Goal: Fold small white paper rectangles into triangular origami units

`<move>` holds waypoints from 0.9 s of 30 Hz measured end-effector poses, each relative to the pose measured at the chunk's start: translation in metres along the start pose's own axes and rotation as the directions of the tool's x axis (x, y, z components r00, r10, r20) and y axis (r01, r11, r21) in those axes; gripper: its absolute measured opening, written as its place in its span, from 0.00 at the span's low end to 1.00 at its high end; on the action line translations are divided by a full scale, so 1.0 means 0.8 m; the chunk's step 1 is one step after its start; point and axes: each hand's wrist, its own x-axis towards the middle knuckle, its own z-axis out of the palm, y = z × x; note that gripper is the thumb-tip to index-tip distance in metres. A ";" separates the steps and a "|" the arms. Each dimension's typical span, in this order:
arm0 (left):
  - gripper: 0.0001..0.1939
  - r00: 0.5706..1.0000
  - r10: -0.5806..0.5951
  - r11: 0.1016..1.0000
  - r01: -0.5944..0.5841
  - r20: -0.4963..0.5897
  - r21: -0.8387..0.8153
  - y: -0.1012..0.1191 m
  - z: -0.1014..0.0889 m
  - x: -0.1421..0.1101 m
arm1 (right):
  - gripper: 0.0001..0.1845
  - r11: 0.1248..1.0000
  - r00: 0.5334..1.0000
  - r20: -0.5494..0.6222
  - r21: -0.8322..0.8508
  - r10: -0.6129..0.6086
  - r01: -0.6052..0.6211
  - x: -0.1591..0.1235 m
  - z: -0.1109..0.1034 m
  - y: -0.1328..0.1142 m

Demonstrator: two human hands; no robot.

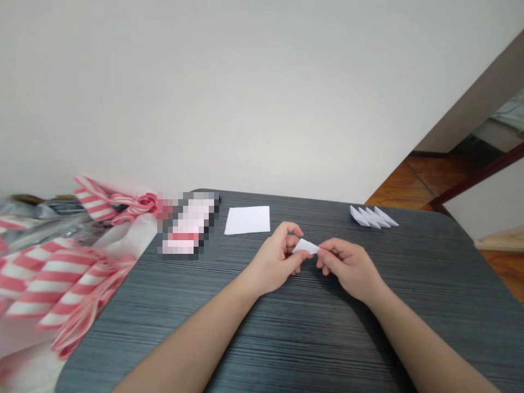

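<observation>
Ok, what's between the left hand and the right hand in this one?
A small folded piece of white paper lies between the left hand and the right hand, pinched by both, in the head view.

On the dark grey table (429,284) we see a white paper sheet (247,220) near the far edge and a row of folded white paper pieces (371,217) toward the right corner. Left of the sheet lies a pixelated object (189,224), beside red-and-white striped wrapping (53,284) gathered with a bow. Beyond stand a white wall (204,93) and a wooden floor (426,180).
</observation>
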 end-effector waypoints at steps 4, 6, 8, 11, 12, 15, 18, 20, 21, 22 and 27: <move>0.15 1.000 0.005 1.000 -0.005 0.007 0.004 -0.001 0.000 0.000 | 0.09 1.000 1.000 -0.003 -0.005 0.005 -0.005 0.000 0.001 0.000; 0.15 1.000 0.006 1.000 -0.006 0.010 0.007 -0.002 0.000 0.000 | 0.10 1.000 1.000 -0.003 -0.007 0.006 -0.006 0.000 0.001 0.000; 0.15 1.000 0.003 1.000 -0.003 0.008 0.009 -0.003 0.000 0.000 | 0.10 1.000 1.000 -0.001 -0.015 0.006 -0.006 0.000 0.001 0.000; 0.15 1.000 0.002 1.000 -0.002 0.002 0.014 -0.003 0.000 0.000 | 0.11 1.000 1.000 0.008 -0.024 0.010 -0.009 0.000 0.000 -0.001; 0.15 1.000 0.005 1.000 -0.005 0.000 0.018 -0.003 0.001 0.000 | 0.11 1.000 1.000 0.011 -0.023 0.010 -0.010 -0.001 0.000 -0.002; 0.14 1.000 0.012 1.000 -0.012 -0.007 0.019 -0.001 0.001 0.000 | 0.10 1.000 1.000 0.014 -0.004 0.008 -0.007 -0.001 0.001 -0.002; 0.14 1.000 0.017 1.000 -0.016 -0.023 0.009 0.000 0.001 0.000 | 0.07 0.999 1.000 0.023 0.041 0.012 -0.013 -0.001 0.002 0.000; 0.13 0.999 0.017 1.000 -0.017 -0.035 0.002 0.002 0.001 0.000 | 0.06 0.998 0.999 0.026 0.054 0.023 -0.025 0.000 0.003 0.001; 0.13 0.999 0.016 1.000 -0.016 -0.038 -0.001 0.002 0.001 0.000 | 0.06 0.998 0.999 0.025 0.048 0.028 -0.030 0.001 0.003 0.002; 0.13 0.999 0.015 1.000 -0.016 -0.039 -0.003 0.003 0.001 0.000 | 0.06 0.999 0.999 0.022 0.039 0.031 -0.032 0.001 0.002 0.002; 0.13 1.000 0.009 1.000 -0.009 -0.023 -0.004 0.004 0.001 0.000 | 0.09 1.000 1.000 0.015 0.016 0.024 -0.024 0.001 0.000 0.002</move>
